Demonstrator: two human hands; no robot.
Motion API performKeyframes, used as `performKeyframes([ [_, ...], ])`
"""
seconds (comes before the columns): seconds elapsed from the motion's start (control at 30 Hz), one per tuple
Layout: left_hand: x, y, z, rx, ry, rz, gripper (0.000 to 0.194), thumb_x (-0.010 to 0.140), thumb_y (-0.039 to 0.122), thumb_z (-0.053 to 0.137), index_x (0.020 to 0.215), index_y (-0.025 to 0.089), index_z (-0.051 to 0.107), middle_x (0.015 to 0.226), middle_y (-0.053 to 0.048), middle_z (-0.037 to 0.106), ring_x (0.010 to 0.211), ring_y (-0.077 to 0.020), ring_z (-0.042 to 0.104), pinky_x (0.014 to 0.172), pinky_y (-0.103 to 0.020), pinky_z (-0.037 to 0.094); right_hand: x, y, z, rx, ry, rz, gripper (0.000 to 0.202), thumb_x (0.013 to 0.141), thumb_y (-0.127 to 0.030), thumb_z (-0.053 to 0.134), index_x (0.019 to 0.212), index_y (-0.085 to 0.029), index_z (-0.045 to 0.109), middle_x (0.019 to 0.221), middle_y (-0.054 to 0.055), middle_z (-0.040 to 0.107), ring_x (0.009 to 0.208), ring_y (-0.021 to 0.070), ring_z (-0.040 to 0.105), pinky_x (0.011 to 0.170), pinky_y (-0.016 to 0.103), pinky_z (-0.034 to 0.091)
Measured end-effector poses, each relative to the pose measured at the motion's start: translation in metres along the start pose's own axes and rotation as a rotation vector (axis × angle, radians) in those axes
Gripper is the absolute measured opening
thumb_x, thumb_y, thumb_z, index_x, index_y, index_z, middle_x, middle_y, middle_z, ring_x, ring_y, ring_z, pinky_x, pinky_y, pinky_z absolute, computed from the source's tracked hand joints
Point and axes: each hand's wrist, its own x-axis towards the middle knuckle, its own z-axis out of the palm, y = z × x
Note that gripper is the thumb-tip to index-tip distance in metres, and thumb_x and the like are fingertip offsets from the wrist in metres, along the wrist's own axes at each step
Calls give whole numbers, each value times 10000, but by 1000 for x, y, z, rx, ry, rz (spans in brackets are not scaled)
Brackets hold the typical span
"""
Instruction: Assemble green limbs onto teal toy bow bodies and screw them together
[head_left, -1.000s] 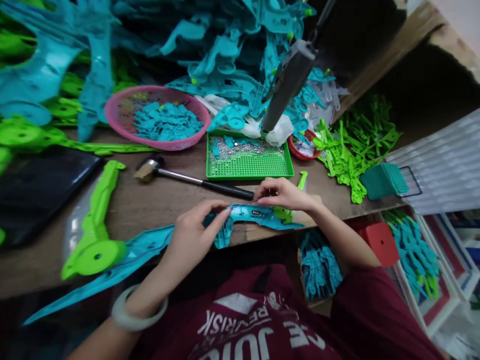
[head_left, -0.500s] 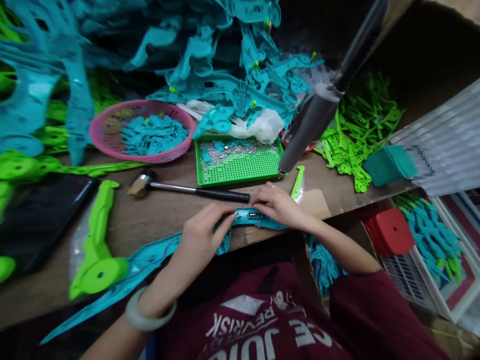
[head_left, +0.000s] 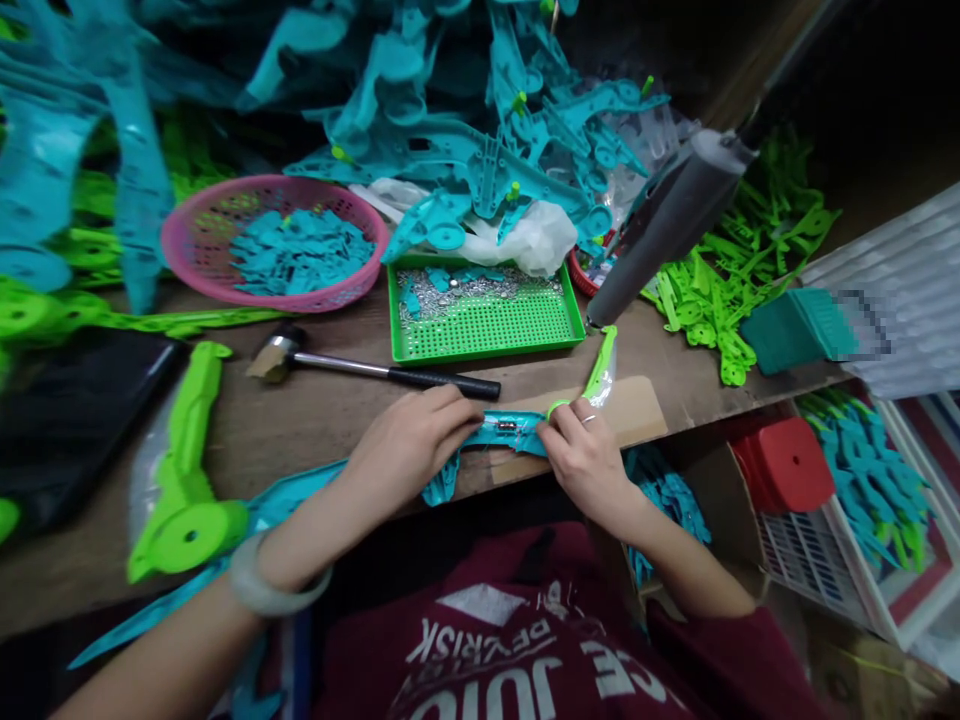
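A long blue plastic part (head_left: 491, 430) lies along the table's front edge, with a small metallic piece (head_left: 507, 427) set in its middle. My left hand (head_left: 420, 440) is closed at the left end of that middle section, its fingertips pinched on something I cannot make out. On the other side of the metallic piece, my right hand (head_left: 585, 455) has its fingers pressed together at the blue part; what they grip is hidden. Just beyond my right hand a green curved part (head_left: 604, 365) rests on cardboard (head_left: 637, 408).
A hammer (head_left: 375, 370) lies behind my left hand. Further back stand a green tray (head_left: 487, 345) of metal bits and a pink basket (head_left: 277, 295). A grey cylinder (head_left: 667, 225) slants down at right; a green handle-shaped part (head_left: 184, 470) lies left.
My right hand has moved right and slightly down along the blue part, uncovering more around the metallic piece. My left hand stays near the same spot. The view has shifted slightly.
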Motion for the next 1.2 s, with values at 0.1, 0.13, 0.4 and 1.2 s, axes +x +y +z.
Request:
performKeyframes([
  [0.1, -2, 3, 5, 18, -13, -8, 300, 1032, 300, 410, 930, 193, 672, 854, -54, 667, 788, -214, 652, 692, -322, 494, 5, -4, -6, 79, 51, -117, 208, 997, -138, 480, 1037, -154, 684, 1065, 152, 674, 938, 269, 533, 799, 424, 458],
  [0.13, -2, 3, 6, -13, -16, -22, 283, 1024, 290, 420, 929, 193, 668, 859, -52, 672, 794, -209, 656, 699, -315, 497, 8, -6, -7, 119, 63, -187, 222, 1007, -150, 473, 1103, -158, 673, 1149, 155, 676, 1002, 274, 547, 838, 434, 465],
  [0.4, 7, -5, -4, -294, -37, -198, 127, 917, 263, 507, 866, 210, 610, 844, -19, 682, 782, -186, 647, 735, -297, 520, 39, -12, 15, 263, -64, -418, 207, 1035, -162, 465, 991, -196, 664, 955, 83, 693, 971, 227, 558, 806, 376, 446],
  [1.2, -12, 3, -6, -146, -82, -69, 306, 842, 16, 582, 1084, 201, 614, 1089, -54, 667, 1032, -207, 674, 905, -313, 558, 45, -22, 9, 40, -46, -356, 240, 1035, -186, 474, 878, -174, 656, 907, 95, 617, 917, 243, 489, 714, 365, 377],
])
